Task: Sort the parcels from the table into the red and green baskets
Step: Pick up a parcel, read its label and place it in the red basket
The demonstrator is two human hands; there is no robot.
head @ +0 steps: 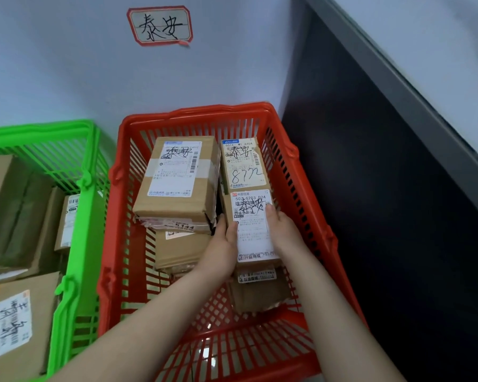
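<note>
Both hands are inside the red basket (196, 113), clamped on one labelled parcel (253, 232). Your left hand (221, 244) grips the parcel's left edge, thumb on top beside the label and fingers curled down the side. Your right hand (284, 235) grips the right edge, with one digit laid across the label's upper corner. Its remaining fingers are hidden behind the parcel.

The labelled parcel sits in the right half of the basket, directly between the hands, with neither hand nearer. Its long axis runs away from you toward the wall, in line with both forearms. Its far end meets or nearly meets the 8772 parcel (244, 166); contact cannot be confirmed. Its left side lies just beside the large parcel (177, 177), and your left fingers occupy the narrow dark gap between the two. A lower parcel (257, 293) shows beneath the near end.

Judgement: the placing step appears nearly complete. To release, lower the parcel flat with the axis unchanged. Then draw the left fingers upward out of the gap first, since that side has the least clearance. The green basket (39, 128), to the left, holds other parcels.
</note>
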